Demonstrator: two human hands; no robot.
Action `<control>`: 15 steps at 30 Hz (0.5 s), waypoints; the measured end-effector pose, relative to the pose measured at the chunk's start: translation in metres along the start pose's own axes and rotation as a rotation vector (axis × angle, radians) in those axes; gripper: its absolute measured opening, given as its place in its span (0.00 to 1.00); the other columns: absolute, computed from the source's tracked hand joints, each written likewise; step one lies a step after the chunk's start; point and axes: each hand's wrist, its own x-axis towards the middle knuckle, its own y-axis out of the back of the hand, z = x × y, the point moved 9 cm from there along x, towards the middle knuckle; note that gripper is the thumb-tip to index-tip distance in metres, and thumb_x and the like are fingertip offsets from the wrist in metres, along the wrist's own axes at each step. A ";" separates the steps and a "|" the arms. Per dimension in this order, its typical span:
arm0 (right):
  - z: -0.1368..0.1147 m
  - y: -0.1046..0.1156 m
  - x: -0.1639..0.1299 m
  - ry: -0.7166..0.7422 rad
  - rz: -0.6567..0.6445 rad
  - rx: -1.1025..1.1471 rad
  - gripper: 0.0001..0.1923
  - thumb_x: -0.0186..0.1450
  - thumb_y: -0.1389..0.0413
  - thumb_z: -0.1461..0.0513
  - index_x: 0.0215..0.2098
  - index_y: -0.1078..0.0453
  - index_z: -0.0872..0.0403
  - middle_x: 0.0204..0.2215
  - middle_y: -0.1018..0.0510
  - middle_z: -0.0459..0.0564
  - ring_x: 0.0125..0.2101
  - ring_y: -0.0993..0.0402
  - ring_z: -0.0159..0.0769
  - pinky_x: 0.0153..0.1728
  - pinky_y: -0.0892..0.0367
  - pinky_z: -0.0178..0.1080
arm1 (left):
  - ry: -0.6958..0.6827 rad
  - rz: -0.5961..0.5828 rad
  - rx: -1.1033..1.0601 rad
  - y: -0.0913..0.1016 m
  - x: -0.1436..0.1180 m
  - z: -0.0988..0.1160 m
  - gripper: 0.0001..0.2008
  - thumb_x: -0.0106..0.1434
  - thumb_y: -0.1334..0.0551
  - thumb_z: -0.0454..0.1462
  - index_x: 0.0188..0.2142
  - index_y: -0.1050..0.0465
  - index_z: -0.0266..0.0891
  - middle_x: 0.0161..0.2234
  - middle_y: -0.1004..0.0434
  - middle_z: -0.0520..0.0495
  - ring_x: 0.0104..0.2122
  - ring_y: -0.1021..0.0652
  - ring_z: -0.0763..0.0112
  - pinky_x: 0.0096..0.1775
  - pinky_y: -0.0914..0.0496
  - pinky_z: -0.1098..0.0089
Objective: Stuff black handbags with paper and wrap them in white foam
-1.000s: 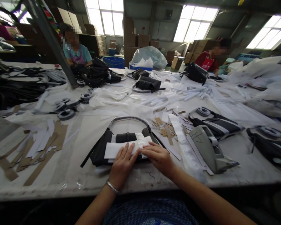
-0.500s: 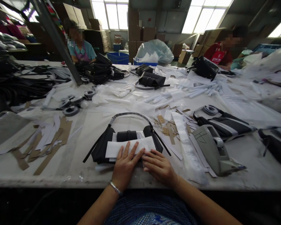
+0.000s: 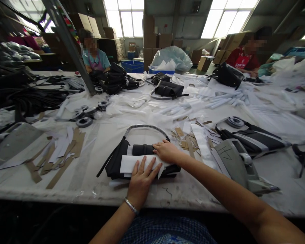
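A black handbag (image 3: 117, 162) with a curved wrapped handle (image 3: 144, 127) lies flat near the table's front edge. A white paper sheet (image 3: 128, 164) covers its front. My left hand (image 3: 141, 180) presses flat on that paper, fingers spread, a bracelet on the wrist. Farther up the bag, my right hand (image 3: 165, 151) rests on the upper right part, next to a black rolled piece (image 3: 141, 149), fingers curled over white paper there.
A grey tape dispenser (image 3: 237, 162) stands to the right, with another black bag (image 3: 254, 137) behind it. Cardboard and paper strips (image 3: 63, 152) lie at left, tape rolls (image 3: 83, 121) beyond. Two other people sit at the table's far side among black bags.
My right hand has moved from beside the left hand at the bag's lower edge up to its top right part. The left hand stays pressed on the paper.
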 end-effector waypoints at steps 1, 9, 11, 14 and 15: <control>0.001 -0.001 -0.001 -0.036 -0.011 -0.029 0.18 0.74 0.52 0.58 0.56 0.29 0.58 0.50 0.21 0.61 0.52 0.25 0.44 0.59 0.41 0.46 | 0.000 0.002 -0.002 0.000 0.000 0.000 0.29 0.70 0.45 0.35 0.67 0.49 0.58 0.68 0.47 0.58 0.66 0.39 0.50 0.60 0.34 0.47; -0.003 0.009 -0.011 -0.034 -0.074 -0.114 0.17 0.72 0.52 0.61 0.40 0.22 0.58 0.42 0.18 0.62 0.47 0.23 0.48 0.57 0.42 0.49 | -0.028 0.018 0.005 0.003 -0.002 0.002 0.31 0.69 0.45 0.32 0.67 0.48 0.56 0.68 0.46 0.54 0.65 0.38 0.49 0.59 0.33 0.46; -0.007 0.010 -0.016 0.033 -0.082 -0.121 0.16 0.71 0.51 0.62 0.39 0.22 0.58 0.43 0.18 0.61 0.49 0.25 0.46 0.56 0.42 0.47 | -0.030 0.017 0.004 0.004 -0.003 0.003 0.31 0.69 0.44 0.33 0.67 0.49 0.56 0.68 0.46 0.55 0.65 0.38 0.49 0.59 0.33 0.46; -0.008 0.008 -0.019 0.096 -0.100 -0.128 0.15 0.70 0.50 0.62 0.37 0.21 0.58 0.41 0.18 0.59 0.49 0.25 0.43 0.54 0.40 0.41 | -0.033 0.006 0.013 0.005 -0.004 0.003 0.31 0.69 0.44 0.33 0.67 0.49 0.57 0.68 0.45 0.55 0.65 0.38 0.49 0.59 0.33 0.46; -0.005 0.008 -0.018 0.094 -0.103 -0.133 0.15 0.70 0.49 0.61 0.37 0.21 0.57 0.40 0.17 0.58 0.48 0.24 0.41 0.54 0.39 0.39 | -0.035 0.004 0.015 0.006 -0.004 0.003 0.31 0.69 0.44 0.33 0.67 0.49 0.57 0.68 0.45 0.56 0.65 0.38 0.49 0.59 0.33 0.46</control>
